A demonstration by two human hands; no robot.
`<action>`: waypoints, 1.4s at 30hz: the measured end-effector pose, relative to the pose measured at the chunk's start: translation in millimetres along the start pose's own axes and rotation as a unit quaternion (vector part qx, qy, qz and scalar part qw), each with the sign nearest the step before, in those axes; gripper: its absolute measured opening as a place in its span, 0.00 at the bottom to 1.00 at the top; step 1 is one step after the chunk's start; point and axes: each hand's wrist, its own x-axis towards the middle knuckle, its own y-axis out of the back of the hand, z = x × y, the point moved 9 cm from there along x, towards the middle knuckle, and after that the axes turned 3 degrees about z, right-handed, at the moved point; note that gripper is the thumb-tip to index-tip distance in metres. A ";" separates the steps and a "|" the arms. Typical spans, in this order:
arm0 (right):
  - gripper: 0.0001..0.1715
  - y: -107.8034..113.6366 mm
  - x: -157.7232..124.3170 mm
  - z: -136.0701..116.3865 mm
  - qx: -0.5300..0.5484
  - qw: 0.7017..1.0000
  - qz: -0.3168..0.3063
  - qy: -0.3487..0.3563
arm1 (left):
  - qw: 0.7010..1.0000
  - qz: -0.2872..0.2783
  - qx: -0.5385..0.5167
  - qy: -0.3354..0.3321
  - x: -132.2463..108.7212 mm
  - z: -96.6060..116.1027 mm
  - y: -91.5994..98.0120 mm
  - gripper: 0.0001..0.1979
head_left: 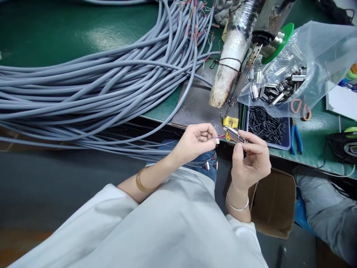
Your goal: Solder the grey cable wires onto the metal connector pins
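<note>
My left hand (195, 143) is closed in a pinch on the stripped end of a grey cable, where thin coloured wires (220, 138) stick out. My right hand (251, 158) is closed on a small metal multi-pin connector (234, 134), held by thumb and fingers just right of the wire ends. Both hands hover at the front edge of the green bench (83, 33), above my lap. The wire ends and the connector almost touch.
A big bundle of grey cables (92, 85) covers the bench's left half. A clear bag of connectors (290, 74), a tray of black tubing pieces (266, 124), blue-handled pliers (295, 137) and a solder reel (276, 42) lie right. A cardboard box (276, 204) stands below.
</note>
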 end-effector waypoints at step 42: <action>0.11 -15.1 -7.7 -13.0 -0.155 0.978 -0.077 0.114 | 0.993 -0.031 0.109 -0.029 -2.6 -14.0 -8.2 0.05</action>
